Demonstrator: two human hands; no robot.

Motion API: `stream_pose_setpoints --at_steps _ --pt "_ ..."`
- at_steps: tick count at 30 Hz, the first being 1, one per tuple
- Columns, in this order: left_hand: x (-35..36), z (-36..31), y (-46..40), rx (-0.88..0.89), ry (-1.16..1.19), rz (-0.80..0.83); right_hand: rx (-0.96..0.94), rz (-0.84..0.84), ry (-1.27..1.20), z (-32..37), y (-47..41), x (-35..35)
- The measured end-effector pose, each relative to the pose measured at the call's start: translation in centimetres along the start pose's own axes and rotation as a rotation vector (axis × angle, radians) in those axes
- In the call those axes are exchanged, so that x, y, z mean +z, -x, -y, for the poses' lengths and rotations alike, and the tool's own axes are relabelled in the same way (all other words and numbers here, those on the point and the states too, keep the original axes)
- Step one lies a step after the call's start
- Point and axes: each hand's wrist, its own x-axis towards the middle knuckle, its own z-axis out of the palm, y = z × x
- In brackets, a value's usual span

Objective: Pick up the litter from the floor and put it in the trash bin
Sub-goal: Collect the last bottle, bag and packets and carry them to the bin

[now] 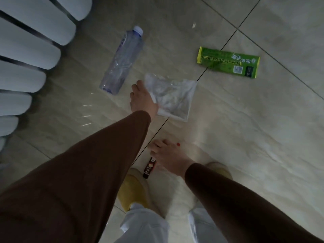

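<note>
L hand (142, 98): reached down to floor, fingers closed on the near-left edge of a clear plastic bag (172, 98). Bag flat, crumpled, see-through w/ whitish creases, lying on the tile across a dark grout line. R hand (167, 155): lower in view, fingers curled round the top end of a small dark wrapper (149, 167), red/brown print w/ a round orange motif; lower end of wrapper sticks out twd the feet. Can't tell if wrapper is off the floor or touching it. Both arms in brown sleeves.

Other litter: empty clear water bottle (121, 61), pale blue-white cap, on its side just left of the bag, cap pointing away. Green flattened packet (228, 62), white script + barcode, beyond and right of the bag, apart from it, over a grout line.

Floor (245, 137): glossy beige tile. Yellow slippers (134, 192) + pale trouser legs at bottom. White slatted object (29, 50) upper left; can't tell what it is.
</note>
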Motion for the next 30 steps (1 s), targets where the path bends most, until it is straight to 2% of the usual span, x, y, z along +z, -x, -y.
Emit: stream_pose_setpoints --at_steps 2,4,8,10,12,15,17,19,21,23,26,30 --pt "0.1 0.4 -0.3 -0.064 0.144 0.03 0.064 -0.006 -0.035 0.1 -0.5 0.1" --pt "-0.3 0.9 -0.3 -0.087 0.166 0.069 0.147 0.009 -0.122 -0.2 -0.5 0.0" --pt "-3.4 1.6 0.3 0.097 0.082 0.045 0.23 -0.035 -0.169 -3.9 2.6 -2.9" --pt "-5.8 1.8 0.1 0.251 -0.114 -0.012 0.341 -0.193 -0.154 -7.1 4.9 -5.1" --pt "-8.2 2.0 -0.6 0.323 -0.255 -0.113 0.491 -0.36 -0.163 -11.1 7.1 -7.2" --pt "-10.4 2.3 -1.7 0.267 -0.325 -0.207 0.722 -0.492 -0.196 -17.3 8.4 -10.8" --pt "-10.8 2.4 -2.6 0.223 -0.271 -0.205 0.826 -0.568 -0.244 -20.8 8.1 -12.8" --pt "-10.7 2.3 -3.9 0.193 -0.216 -0.196 0.845 -0.547 -0.239 -23.6 7.3 -14.1" --pt "-10.1 2.3 -5.1 0.165 -0.187 -0.187 0.845 -0.415 -0.131 -25.8 6.6 -14.5" --pt "-9.5 2.3 -6.0 0.13 -0.137 -0.203 0.934 -0.308 -0.074 -27.3 6.0 -14.2" --pt "-8.7 2.5 -6.9 0.056 -0.01 -0.223 1.035 -0.291 -0.173 -28.2 5.0 -13.4" --pt "-8.5 3.1 -8.4 -0.089 0.022 -0.024 1.001 -0.316 -0.209 -28.9 4.1 -12.7"
